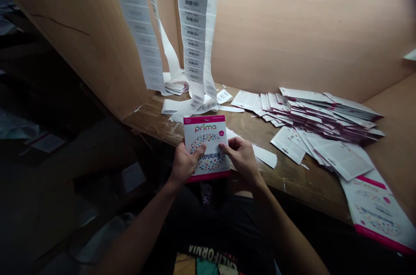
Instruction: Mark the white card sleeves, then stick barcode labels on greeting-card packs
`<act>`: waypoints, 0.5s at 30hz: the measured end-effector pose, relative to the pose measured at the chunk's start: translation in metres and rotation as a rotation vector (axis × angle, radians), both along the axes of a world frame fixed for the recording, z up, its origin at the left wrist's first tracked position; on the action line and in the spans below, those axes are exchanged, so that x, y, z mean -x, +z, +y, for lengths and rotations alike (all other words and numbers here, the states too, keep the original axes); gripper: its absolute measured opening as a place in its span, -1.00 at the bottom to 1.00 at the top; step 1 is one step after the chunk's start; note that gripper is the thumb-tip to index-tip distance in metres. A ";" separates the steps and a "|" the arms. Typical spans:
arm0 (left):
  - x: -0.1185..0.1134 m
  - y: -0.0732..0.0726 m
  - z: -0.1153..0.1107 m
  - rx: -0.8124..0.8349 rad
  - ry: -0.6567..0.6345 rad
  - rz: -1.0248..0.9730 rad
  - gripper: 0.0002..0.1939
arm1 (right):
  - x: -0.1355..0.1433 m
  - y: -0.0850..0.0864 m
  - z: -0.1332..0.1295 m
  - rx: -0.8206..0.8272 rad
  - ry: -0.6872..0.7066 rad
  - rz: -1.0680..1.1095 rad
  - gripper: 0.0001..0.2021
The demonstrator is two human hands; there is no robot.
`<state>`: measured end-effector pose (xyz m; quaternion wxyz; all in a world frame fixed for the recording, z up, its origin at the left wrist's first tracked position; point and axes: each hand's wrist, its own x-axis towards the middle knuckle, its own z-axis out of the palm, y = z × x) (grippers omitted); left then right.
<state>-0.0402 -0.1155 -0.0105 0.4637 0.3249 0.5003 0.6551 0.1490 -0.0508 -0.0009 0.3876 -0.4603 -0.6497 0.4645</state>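
Observation:
A white and pink "prima" packet with a dotted round design is held upright at the centre, in front of the bench edge. My left hand grips its left side, thumb across the front. On the right side, my right hand holds the same packet, its thumb near the printed lettering. The fingers behind the packet are hidden. Beyond it, long strips of barcode labels hang down and fold onto the wooden bench.
A large heap of white packets lies on the right of the bench, with several loose ones in front. Another prima packet overhangs the right front edge. Wooden panels stand behind and at the sides. A small folded stack sits at the back left.

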 end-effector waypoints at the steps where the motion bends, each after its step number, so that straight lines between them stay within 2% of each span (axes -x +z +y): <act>1: -0.002 0.000 -0.001 0.002 -0.007 -0.007 -0.37 | 0.000 -0.003 0.000 0.078 0.003 0.091 -0.53; 5: -0.007 -0.004 -0.003 0.013 -0.065 -0.058 -0.37 | -0.002 -0.006 -0.005 0.241 0.042 0.286 -0.54; 11: -0.007 -0.009 -0.005 0.017 -0.138 -0.027 -0.46 | 0.003 -0.011 -0.017 0.351 0.135 0.476 -0.51; 15: -0.011 -0.023 -0.013 0.064 -0.189 -0.271 -0.36 | 0.000 -0.011 -0.025 0.351 0.026 0.568 -0.52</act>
